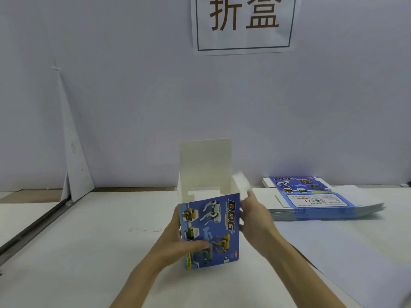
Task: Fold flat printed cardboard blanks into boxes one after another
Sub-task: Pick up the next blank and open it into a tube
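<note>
A blue printed box (pixel 213 230) with robot-dog pictures stands upright in the middle of the white table, its top open and the white lid flap (pixel 205 161) sticking up at the back. My left hand (pixel 178 243) grips the box's left side, thumb across the printed front. My right hand (pixel 252 216) lies against the box's right side with fingers extended near a blurred side flap (pixel 241 182). A stack of flat printed blanks (pixel 315 201) lies to the right.
The white table (pixel 100 241) has a metal rail (pixel 33 227) along its left edge. A white wall stands behind, with a paper sign (pixel 243 23) bearing two characters. A white folded card (pixel 73 152) leans against the wall at left.
</note>
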`<state>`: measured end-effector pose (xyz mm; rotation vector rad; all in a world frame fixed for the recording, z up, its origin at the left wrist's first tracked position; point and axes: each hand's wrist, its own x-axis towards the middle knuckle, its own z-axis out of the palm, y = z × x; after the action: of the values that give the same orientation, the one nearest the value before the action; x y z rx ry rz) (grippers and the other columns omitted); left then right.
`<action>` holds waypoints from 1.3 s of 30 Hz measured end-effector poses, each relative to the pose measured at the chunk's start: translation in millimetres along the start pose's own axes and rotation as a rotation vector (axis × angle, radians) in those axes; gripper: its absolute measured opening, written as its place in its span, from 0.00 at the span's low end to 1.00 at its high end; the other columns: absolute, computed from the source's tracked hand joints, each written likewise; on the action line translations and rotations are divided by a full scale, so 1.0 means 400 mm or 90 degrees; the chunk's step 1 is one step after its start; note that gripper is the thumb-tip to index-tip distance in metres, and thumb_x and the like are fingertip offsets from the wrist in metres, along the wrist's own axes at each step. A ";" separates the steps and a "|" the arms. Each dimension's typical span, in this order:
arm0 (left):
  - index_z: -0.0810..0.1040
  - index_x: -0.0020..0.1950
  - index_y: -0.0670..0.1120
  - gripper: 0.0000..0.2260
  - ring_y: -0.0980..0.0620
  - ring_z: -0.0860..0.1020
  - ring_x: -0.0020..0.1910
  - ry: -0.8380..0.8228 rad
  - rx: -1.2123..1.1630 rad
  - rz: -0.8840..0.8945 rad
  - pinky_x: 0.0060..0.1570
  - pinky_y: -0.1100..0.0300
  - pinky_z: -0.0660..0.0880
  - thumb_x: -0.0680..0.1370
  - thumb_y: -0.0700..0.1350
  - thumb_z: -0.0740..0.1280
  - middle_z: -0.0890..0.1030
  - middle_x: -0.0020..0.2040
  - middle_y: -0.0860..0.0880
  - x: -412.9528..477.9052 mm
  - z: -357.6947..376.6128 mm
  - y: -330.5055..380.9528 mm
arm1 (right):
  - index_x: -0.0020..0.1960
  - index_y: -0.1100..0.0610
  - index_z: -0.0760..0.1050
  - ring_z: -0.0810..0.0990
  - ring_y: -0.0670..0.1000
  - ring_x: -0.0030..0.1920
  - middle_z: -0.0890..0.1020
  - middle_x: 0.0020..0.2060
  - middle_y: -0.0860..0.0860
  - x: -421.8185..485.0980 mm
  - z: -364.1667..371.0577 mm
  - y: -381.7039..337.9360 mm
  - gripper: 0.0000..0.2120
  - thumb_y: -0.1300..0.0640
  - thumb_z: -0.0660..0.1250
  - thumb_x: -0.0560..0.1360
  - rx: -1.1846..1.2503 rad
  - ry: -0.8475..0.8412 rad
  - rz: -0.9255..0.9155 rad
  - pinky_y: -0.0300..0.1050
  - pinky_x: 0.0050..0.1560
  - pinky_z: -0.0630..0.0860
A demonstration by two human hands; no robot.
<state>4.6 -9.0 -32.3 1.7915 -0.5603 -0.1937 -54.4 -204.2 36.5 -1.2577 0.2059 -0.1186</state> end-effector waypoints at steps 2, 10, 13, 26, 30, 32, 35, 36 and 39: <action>0.62 0.68 0.59 0.40 0.63 0.80 0.54 -0.002 0.011 0.002 0.41 0.69 0.78 0.64 0.49 0.81 0.80 0.56 0.65 -0.002 -0.001 0.007 | 0.74 0.55 0.59 0.78 0.52 0.59 0.76 0.64 0.56 -0.006 -0.003 0.013 0.21 0.60 0.53 0.82 -0.048 0.006 -0.026 0.54 0.57 0.75; 0.42 0.76 0.64 0.40 0.63 0.52 0.76 0.174 0.269 0.270 0.70 0.64 0.55 0.73 0.68 0.62 0.48 0.77 0.65 -0.059 -0.099 0.152 | 0.67 0.49 0.70 0.59 0.32 0.71 0.68 0.68 0.39 -0.039 -0.036 -0.051 0.27 0.65 0.59 0.71 -0.620 -0.076 -0.670 0.28 0.69 0.56; 0.54 0.76 0.57 0.27 0.63 0.57 0.74 0.191 0.436 0.395 0.68 0.69 0.57 0.79 0.56 0.57 0.57 0.76 0.62 -0.068 -0.124 0.206 | 0.60 0.58 0.79 0.68 0.39 0.66 0.76 0.61 0.44 -0.026 -0.059 -0.047 0.13 0.62 0.67 0.75 -0.684 -0.085 -0.678 0.41 0.68 0.65; 0.52 0.73 0.66 0.40 0.62 0.68 0.68 0.262 -0.021 0.151 0.61 0.64 0.73 0.68 0.54 0.72 0.64 0.70 0.66 -0.116 0.042 0.080 | 0.59 0.52 0.78 0.67 0.25 0.60 0.72 0.56 0.30 -0.051 -0.058 -0.053 0.15 0.51 0.62 0.75 -0.613 -0.126 -0.576 0.25 0.52 0.73; 0.59 0.74 0.57 0.46 0.50 0.76 0.63 0.164 -0.117 0.027 0.60 0.48 0.76 0.62 0.52 0.81 0.77 0.64 0.52 -0.075 0.030 0.096 | 0.53 0.53 0.82 0.78 0.40 0.47 0.82 0.45 0.42 -0.077 -0.037 -0.142 0.08 0.58 0.68 0.75 -0.634 -0.056 -0.696 0.33 0.48 0.75; 0.68 0.64 0.55 0.36 0.50 0.79 0.58 0.132 -0.042 -0.016 0.57 0.51 0.78 0.60 0.56 0.78 0.80 0.58 0.54 -0.066 0.029 0.100 | 0.60 0.54 0.79 0.76 0.46 0.50 0.79 0.50 0.47 -0.061 -0.006 -0.204 0.13 0.56 0.69 0.76 -0.663 0.009 -0.750 0.37 0.50 0.71; 0.71 0.60 0.55 0.30 0.55 0.81 0.51 0.133 -0.037 -0.037 0.49 0.59 0.80 0.60 0.55 0.74 0.82 0.53 0.57 -0.059 0.035 0.087 | 0.68 0.52 0.71 0.70 0.50 0.61 0.74 0.61 0.50 0.004 0.056 -0.279 0.20 0.46 0.62 0.79 -0.798 0.018 -0.643 0.42 0.59 0.68; 0.72 0.59 0.56 0.28 0.57 0.82 0.49 0.137 -0.046 -0.034 0.43 0.63 0.80 0.61 0.54 0.75 0.82 0.51 0.59 -0.058 0.036 0.084 | 0.67 0.52 0.71 0.72 0.51 0.61 0.75 0.62 0.51 0.028 0.076 -0.296 0.20 0.44 0.59 0.79 -0.856 -0.008 -0.582 0.45 0.60 0.70; 0.73 0.57 0.55 0.25 0.60 0.82 0.47 0.144 -0.098 -0.033 0.36 0.67 0.78 0.64 0.52 0.78 0.84 0.46 0.61 -0.056 0.033 0.085 | 0.54 0.57 0.77 0.76 0.55 0.49 0.79 0.49 0.55 0.103 0.120 -0.316 0.21 0.43 0.53 0.81 -0.931 -0.092 -0.437 0.49 0.49 0.74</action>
<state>-29.4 -16.6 -7.5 1.6522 -0.3297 -0.0658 -0.8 -206.5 167.0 -2.7500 -0.3708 -0.5255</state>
